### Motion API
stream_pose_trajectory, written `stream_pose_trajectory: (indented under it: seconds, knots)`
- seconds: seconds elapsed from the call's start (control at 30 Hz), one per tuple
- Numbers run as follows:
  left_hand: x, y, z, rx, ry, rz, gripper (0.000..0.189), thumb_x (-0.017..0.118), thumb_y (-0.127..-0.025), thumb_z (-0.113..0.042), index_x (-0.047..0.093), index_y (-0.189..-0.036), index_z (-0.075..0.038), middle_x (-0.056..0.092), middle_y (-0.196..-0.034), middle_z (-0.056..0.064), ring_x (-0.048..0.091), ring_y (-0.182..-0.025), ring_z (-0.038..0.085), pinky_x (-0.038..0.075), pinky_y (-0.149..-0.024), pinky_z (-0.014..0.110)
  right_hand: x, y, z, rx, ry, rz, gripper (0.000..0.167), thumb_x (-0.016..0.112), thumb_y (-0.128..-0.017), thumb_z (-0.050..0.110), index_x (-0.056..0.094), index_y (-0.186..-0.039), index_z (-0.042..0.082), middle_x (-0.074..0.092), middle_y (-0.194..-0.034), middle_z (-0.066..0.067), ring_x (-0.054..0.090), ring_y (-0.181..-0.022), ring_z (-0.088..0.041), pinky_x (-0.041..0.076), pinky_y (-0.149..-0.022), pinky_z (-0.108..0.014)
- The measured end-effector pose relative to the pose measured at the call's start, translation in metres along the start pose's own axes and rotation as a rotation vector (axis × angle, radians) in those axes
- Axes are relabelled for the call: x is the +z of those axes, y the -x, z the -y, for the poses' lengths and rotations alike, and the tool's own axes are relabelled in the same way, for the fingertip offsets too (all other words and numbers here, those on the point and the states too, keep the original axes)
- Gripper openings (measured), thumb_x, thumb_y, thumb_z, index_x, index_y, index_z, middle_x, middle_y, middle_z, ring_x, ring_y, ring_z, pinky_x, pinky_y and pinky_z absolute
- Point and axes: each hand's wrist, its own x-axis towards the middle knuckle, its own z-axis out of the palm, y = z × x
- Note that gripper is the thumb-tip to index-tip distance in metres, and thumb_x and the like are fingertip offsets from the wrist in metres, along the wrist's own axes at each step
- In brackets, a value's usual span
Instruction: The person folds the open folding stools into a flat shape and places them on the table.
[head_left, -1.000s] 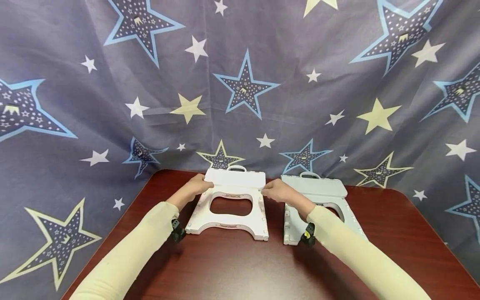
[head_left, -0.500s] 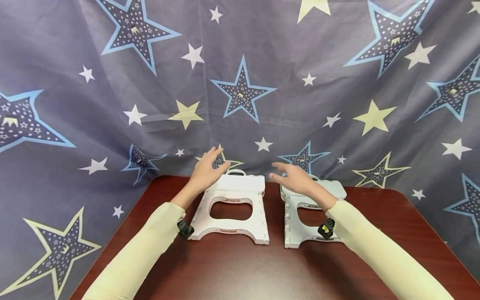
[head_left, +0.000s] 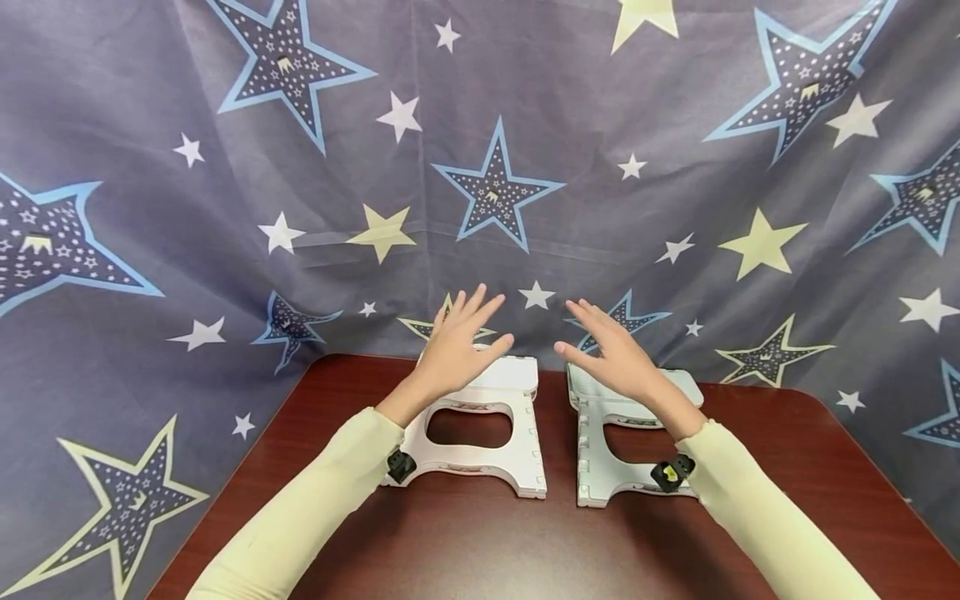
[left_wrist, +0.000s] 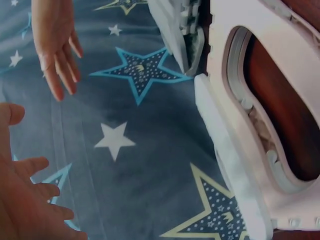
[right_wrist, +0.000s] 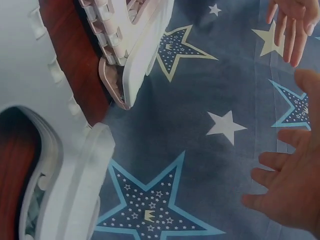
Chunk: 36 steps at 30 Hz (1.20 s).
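Two folding step stools lie folded flat, side by side, toward the back of the table. The left one, a white stool point(head_left: 480, 458), has a pinkish tint in the left wrist view. On the right is a pale grey-green stool point(head_left: 596, 467). My left hand point(head_left: 453, 350) is raised above the white stool's top panel, fingers spread, holding nothing. Over the grey-green stool hovers my right hand point(head_left: 618, 362), its fingers straight and thumb apart, also holding nothing. Both hands appear in each wrist view, apart from the stools. The white stool's carry handle is mostly hidden behind my left hand.
The dark red wooden table point(head_left: 480, 550) has rounded back corners. Close behind it hangs a grey-blue cloth backdrop point(head_left: 360, 167) printed with stars. A narrow strip of table separates the two stools.
A second ago both hands touched the sides of the white stool near its top panel. They have let go, risen and spread their fingers; the right hand has moved rightward over the other stool.
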Motion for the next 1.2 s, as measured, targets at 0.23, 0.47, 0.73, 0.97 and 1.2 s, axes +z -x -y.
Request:
stream_pose_trajectory:
  seconds: [0.23, 0.47, 0.73, 0.97, 1.2]
  knots:
    - [0.028, 0.006, -0.001, -0.008, -0.058, 0.078, 0.073, 0.05, -0.099, -0.062, 0.027, -0.161, -0.033, 0.015, -0.171, 0.003, 0.007, -0.158, 0.035, 0.008, -0.123, 0.068, 0.014, 0.011, -0.003, -0.011, 0.027, -0.006, 0.08, 0.059, -0.099, 0.052, 0.021, -0.164, 0.024, 0.014, -0.171, -0.009, 0.011, -0.158, -0.039, 0.008, -0.121, -0.071]
    - [0.057, 0.013, 0.001, -0.014, -0.09, 0.145, 0.075, 0.046, -0.099, -0.066, 0.021, -0.162, -0.034, 0.012, -0.172, 0.002, 0.003, -0.159, 0.033, 0.005, -0.124, 0.067, 0.033, 0.02, -0.011, -0.014, 0.065, 0.016, 0.081, 0.057, -0.099, 0.055, 0.02, -0.164, 0.023, 0.012, -0.172, -0.01, 0.009, -0.159, -0.035, 0.005, -0.122, -0.069]
    - [0.078, 0.018, -0.001, -0.025, -0.049, 0.184, 0.078, 0.046, -0.097, -0.068, 0.019, -0.163, -0.034, 0.009, -0.172, -0.001, 0.002, -0.159, 0.032, 0.002, -0.124, 0.067, 0.044, 0.03, -0.023, 0.026, 0.073, 0.057, 0.08, 0.052, -0.101, 0.057, 0.019, -0.164, 0.021, 0.012, -0.172, -0.01, 0.006, -0.159, -0.035, 0.004, -0.121, -0.071]
    - [0.088, 0.024, 0.003, -0.021, -0.091, 0.245, 0.078, 0.043, -0.098, -0.068, 0.015, -0.163, -0.035, 0.01, -0.172, 0.0, 0.004, -0.159, 0.033, 0.005, -0.123, 0.067, 0.053, 0.032, -0.028, 0.055, 0.061, 0.126, 0.083, 0.05, -0.1, 0.06, 0.017, -0.164, 0.021, 0.009, -0.171, -0.011, 0.002, -0.159, -0.037, -0.001, -0.122, -0.07]
    - [0.092, 0.025, 0.008, -0.031, -0.107, 0.295, 0.077, 0.041, -0.099, -0.069, 0.01, -0.163, -0.038, 0.005, -0.172, -0.001, -0.003, -0.159, 0.031, 0.003, -0.123, 0.067, 0.06, 0.031, -0.031, 0.068, 0.06, 0.178, 0.088, 0.049, -0.098, 0.066, 0.016, -0.164, 0.018, 0.007, -0.171, -0.014, 0.0, -0.158, -0.039, -0.001, -0.12, -0.071]
